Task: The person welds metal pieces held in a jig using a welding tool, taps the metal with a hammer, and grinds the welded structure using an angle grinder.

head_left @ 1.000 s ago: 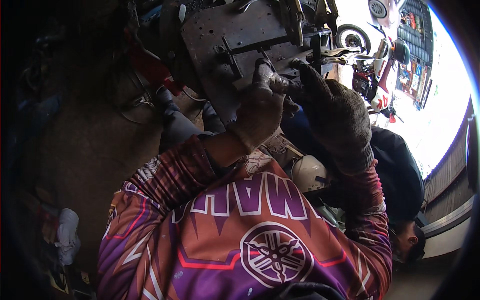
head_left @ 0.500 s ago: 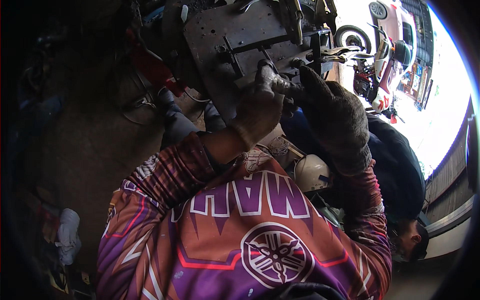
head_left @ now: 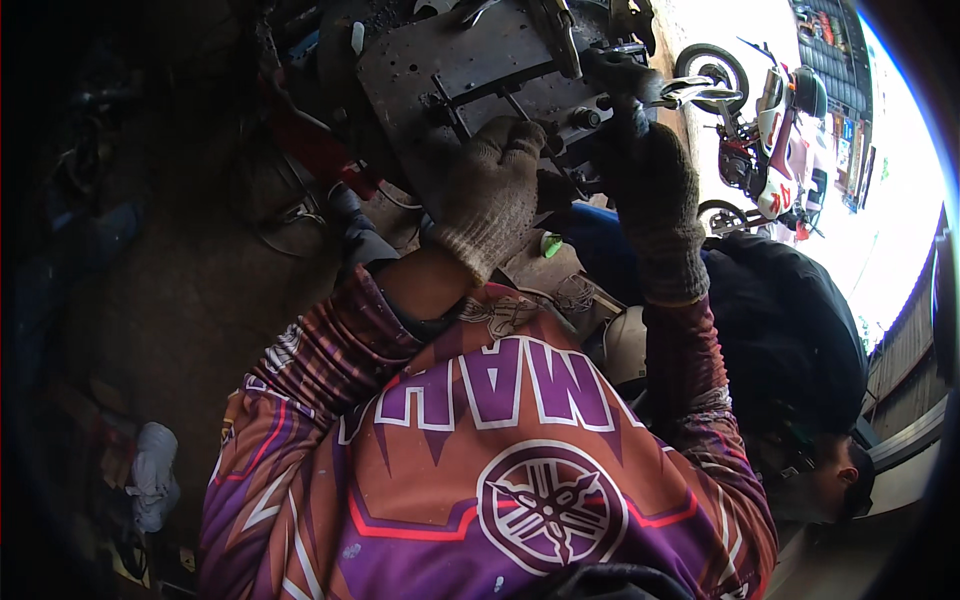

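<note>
My left hand [head_left: 490, 190], in a knitted work glove, is curled beside a dark metal frame [head_left: 470, 95] on a steel plate [head_left: 400, 75]. Its fingertips are out of sight, and what they grip cannot be made out. Farther right, my right hand [head_left: 650, 190], in a darker glove, reaches up to the plate's right edge, where its fingers are lost in shadow among dark metal parts. Between the two hands a short round metal piece [head_left: 586, 118] shows its end. Metal clamp-like handles [head_left: 558, 35] stand at the plate's far side.
A person in dark clothes [head_left: 790, 330] crouches close on my right, by a pale rounded helmet-like object [head_left: 626, 345]. Beyond stands a red and white motorcycle [head_left: 770, 180]. A red metal part [head_left: 325, 150] lies left of the plate, and a white cloth [head_left: 153, 475] lies lower left.
My hands, close together before, have moved apart. The left has turned and drawn back toward the left; the right has moved left. The round metal piece now shows between them.
</note>
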{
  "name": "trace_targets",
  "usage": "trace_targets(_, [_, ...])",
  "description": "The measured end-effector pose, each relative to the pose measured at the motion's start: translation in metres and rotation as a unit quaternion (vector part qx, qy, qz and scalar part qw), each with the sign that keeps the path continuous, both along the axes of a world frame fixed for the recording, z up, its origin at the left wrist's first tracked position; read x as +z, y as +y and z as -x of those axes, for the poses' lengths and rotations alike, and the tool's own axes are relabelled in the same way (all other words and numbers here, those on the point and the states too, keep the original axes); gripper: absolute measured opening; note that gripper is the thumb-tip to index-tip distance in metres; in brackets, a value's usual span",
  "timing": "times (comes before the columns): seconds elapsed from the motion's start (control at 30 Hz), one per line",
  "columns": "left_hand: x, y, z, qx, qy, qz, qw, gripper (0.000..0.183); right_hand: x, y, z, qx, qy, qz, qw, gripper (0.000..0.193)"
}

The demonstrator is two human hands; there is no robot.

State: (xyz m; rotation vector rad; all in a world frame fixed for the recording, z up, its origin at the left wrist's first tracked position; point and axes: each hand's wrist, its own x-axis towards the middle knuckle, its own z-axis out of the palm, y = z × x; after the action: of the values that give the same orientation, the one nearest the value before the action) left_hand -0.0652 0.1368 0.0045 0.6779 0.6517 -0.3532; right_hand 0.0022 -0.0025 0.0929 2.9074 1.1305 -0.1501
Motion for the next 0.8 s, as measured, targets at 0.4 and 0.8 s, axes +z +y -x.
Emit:
trace_targets(0.4, [-0.02, -0.006, -0.004, -0.068, -0.004, -0.171, 0.983, 0.021, -0.006, 0.002, 0.006, -0.106, 0.07, -0.028, 0.992, 0.036])
trace_targets(0.8, [-0.132, -0.097, 0.006, 0.288, -0.251, 0.436, 0.815, 0.026, 0.037, 0.035, 0.027, -0.018, 0.156, -0.007, 0.988, 0.056])
